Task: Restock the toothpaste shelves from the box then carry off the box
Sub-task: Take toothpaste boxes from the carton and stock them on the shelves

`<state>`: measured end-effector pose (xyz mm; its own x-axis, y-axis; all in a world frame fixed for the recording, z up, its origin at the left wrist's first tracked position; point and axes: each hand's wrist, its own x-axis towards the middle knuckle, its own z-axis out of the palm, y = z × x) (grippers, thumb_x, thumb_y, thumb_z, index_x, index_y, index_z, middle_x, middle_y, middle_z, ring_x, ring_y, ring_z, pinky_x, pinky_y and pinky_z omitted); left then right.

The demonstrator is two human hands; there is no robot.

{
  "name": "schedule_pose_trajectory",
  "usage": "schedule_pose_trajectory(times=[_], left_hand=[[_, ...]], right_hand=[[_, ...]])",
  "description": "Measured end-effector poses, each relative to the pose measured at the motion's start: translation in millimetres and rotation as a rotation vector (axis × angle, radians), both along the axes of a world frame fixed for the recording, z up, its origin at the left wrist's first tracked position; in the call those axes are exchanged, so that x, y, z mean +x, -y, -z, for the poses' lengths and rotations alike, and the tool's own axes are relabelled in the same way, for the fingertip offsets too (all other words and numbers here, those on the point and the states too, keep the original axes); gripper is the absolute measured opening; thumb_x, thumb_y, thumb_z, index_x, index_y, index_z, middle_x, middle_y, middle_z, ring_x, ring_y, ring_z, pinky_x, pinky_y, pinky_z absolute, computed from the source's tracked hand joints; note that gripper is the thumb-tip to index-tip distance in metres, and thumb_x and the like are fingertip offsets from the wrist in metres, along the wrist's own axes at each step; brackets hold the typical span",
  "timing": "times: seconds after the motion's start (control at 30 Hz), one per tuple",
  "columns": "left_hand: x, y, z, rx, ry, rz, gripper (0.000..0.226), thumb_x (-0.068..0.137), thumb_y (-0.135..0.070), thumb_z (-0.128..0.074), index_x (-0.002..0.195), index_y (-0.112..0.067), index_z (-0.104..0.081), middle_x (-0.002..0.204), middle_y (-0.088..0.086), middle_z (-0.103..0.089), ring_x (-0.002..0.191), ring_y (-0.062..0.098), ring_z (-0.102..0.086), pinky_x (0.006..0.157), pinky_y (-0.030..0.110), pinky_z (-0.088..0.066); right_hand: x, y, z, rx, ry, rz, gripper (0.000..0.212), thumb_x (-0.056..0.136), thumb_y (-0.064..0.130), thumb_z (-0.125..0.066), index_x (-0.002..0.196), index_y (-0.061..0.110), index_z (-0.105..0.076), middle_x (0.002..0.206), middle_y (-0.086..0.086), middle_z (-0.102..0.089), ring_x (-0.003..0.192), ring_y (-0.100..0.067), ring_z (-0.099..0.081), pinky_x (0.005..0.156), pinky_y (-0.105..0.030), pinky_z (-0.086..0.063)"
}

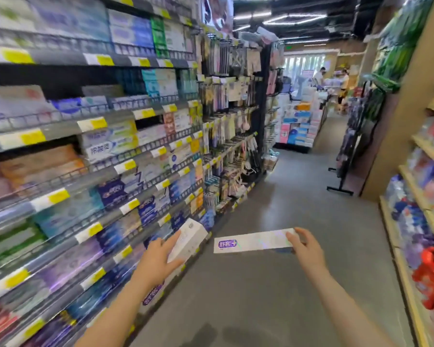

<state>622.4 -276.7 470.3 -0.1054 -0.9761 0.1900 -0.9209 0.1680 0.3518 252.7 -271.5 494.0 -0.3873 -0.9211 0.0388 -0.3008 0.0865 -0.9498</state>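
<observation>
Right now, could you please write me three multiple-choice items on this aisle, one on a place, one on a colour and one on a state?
1. Where are the toothpaste shelves?
A. On the person's left
B. On the person's right
C. Straight ahead

2. What colour is the logo patch on the long shiny silver toothpaste carton in the right hand?
A. Red
B. Green
C. Purple

3. What is the left hand doing?
A. Hanging idle
B. Holding a white carton at the shelf edge
C. Gripping a price tag

Answers: 1 A, the stocked racks fill the left side; 2 C, the patch at the carton's left end is purple; 3 B, its fingers lie on the carton.
</observation>
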Motion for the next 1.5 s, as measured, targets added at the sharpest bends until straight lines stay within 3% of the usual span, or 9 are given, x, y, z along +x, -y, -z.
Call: schedule_pose_trajectory(times=[0.23, 0.37, 0.53, 0.7, 0.87, 1.17, 1.27, 1.4, 1.5], left_hand=[[137.7, -18.9, -36.4, -0.087, -0.033, -0.269, 0.075, 0.087, -0.052, -0.056, 0.148, -0.035, -0.014, 0.109, 0.003, -0.050, 0.100, 0.021, -0.045, 0.077, 0.030, -0.038], [188.4, -31.0, -54.2, -0.123, -0.037, -0.413, 0.080, 0.081, -0.063, -0.048, 0.148, -0.032, -0.020, 0.096, 0.000, -0.044, 0.090, 0.018, -0.041, 0.072, 0.030, -0.035], [214.7, -41.4, -73.9, -0.157, -0.007, -0.586, 0.074, 0.088, -0.054, -0.052, 0.148, -0.036, -0.013, 0.095, 0.000, -0.040, 0.089, 0.016, -0.036, 0.071, 0.029, -0.033], [235.7, -48.3, -98.7, -0.243, -0.006, -0.711, 0.091, 0.069, -0.076, -0.031, 0.148, -0.032, -0.020, 0.099, 0.001, -0.047, 0.099, 0.023, -0.045, 0.076, 0.032, -0.037], [246.6, -60.7, -127.5, -0.349, 0.019, -0.854, 0.081, 0.076, -0.068, -0.047, 0.147, -0.040, -0.018, 0.094, 0.004, -0.052, 0.092, 0.022, -0.047, 0.070, 0.033, -0.040], [280.2, -120.2, -167.4, -0.404, 0.113, -1.054, 0.079, 0.070, -0.075, -0.034, 0.142, -0.050, -0.012, 0.098, -0.001, -0.049, 0.093, 0.017, -0.039, 0.072, 0.032, -0.036], [297.7, -139.0, -189.3, -0.434, 0.186, -1.102, 0.080, 0.077, -0.070, -0.046, 0.147, -0.040, -0.018, 0.089, 0.000, -0.046, 0.088, 0.019, -0.043, 0.066, 0.030, -0.032], [326.7, -162.5, -216.9, -0.465, 0.198, -1.161, 0.075, 0.085, -0.052, -0.058, 0.148, -0.035, -0.020, 0.100, 0.004, -0.047, 0.105, 0.025, -0.044, 0.076, 0.033, -0.037], [355.6, -182.7, -234.2, -0.460, 0.243, -1.157, 0.077, 0.083, -0.058, -0.056, 0.148, -0.035, -0.020, 0.109, 0.007, -0.050, 0.113, 0.027, -0.043, 0.081, 0.035, -0.038]], right_hand=[[135.5, 87.8, -35.8, -0.042, 0.007, -0.231, 0.019, 0.092, 0.033, -0.056, 0.105, 0.020, -0.056, 0.108, -0.008, -0.059, 0.102, -0.029, -0.057, 0.091, -0.043, -0.046], [196.8, 128.0, -56.2, -0.046, 0.047, -0.375, 0.029, 0.091, 0.035, -0.056, 0.112, 0.015, -0.056, 0.113, -0.008, -0.057, 0.103, -0.026, -0.054, 0.087, -0.040, -0.045], [258.2, 172.6, -85.1, -0.029, 0.103, -0.571, 0.024, 0.093, 0.039, -0.054, 0.108, 0.021, -0.050, 0.116, -0.004, -0.049, 0.104, -0.025, -0.052, 0.083, -0.042, -0.046], [309.9, 212.2, -129.8, -0.149, 0.114, -0.776, 0.023, 0.095, 0.035, -0.051, 0.111, 0.020, -0.047, 0.112, -0.003, -0.047, 0.103, -0.024, -0.050, 0.086, -0.043, -0.047], [360.1, 240.6, -169.4, -0.201, 0.167, -0.894, 0.025, 0.092, 0.037, -0.055, 0.109, 0.020, -0.050, 0.111, -0.003, -0.051, 0.102, -0.026, -0.054, 0.090, -0.051, -0.049], [477.9, 219.9, -220.1, -0.260, 0.275, -1.125, 0.021, 0.093, 0.031, -0.056, 0.105, 0.015, -0.053, 0.116, -0.010, -0.051, 0.100, -0.025, -0.053, 0.085, -0.046, -0.049], [511.6, 201.2, -242.8, -0.283, 0.326, -1.161, 0.022, 0.092, 0.034, -0.056, 0.106, 0.018, -0.054, 0.118, -0.009, -0.052, 0.099, -0.024, -0.052, 0.083, -0.043, -0.049], [556.6, 176.3, -271.1, -0.342, 0.415, -1.180, 0.020, 0.093, 0.029, -0.055, 0.106, 0.015, -0.052, 0.114, -0.010, -0.052, 0.095, -0.022, -0.052, 0.067, -0.030, -0.050], [591.0, 159.9, -283.8, -0.388, 0.404, -1.166, 0.021, 0.092, 0.032, -0.055, 0.106, 0.017, -0.051, 0.112, -0.009, -0.051, 0.095, -0.021, -0.051, 0.070, -0.032, -0.048]])
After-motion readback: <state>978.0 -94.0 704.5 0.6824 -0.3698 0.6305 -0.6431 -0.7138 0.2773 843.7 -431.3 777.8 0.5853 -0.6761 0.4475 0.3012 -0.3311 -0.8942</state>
